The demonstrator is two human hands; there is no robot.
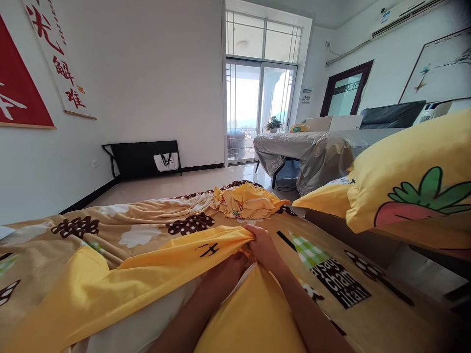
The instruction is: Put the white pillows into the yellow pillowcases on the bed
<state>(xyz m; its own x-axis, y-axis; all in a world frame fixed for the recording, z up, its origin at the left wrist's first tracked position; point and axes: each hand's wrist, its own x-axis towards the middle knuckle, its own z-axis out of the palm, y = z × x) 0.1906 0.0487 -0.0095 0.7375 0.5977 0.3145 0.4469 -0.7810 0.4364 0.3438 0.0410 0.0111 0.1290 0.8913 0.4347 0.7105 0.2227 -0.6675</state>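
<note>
A yellow pillowcase (147,279) with small black marks stretches across the bed in front of me. My right hand (262,247) is closed on a bunched edge of it. Just below and to the left, my left hand (235,265) is closed at the same gathered cloth, its fingers partly hidden. Between my forearms lies more yellow cloth (253,314) with a pale edge. Under the pillowcase, on the left, shows a white, pillow-like surface (147,318). Beyond my hands, a crumpled yellow-orange cloth (250,200) rests on the patterned brown blanket (140,218).
At right, yellow pillows (415,181), one with a carrot print, are stacked beside the bed. Behind them stands a table (287,147) under grey plastic, with boxes on it. A black folded frame (143,159) with a white bag leans by the far wall, left of a glass door (261,108).
</note>
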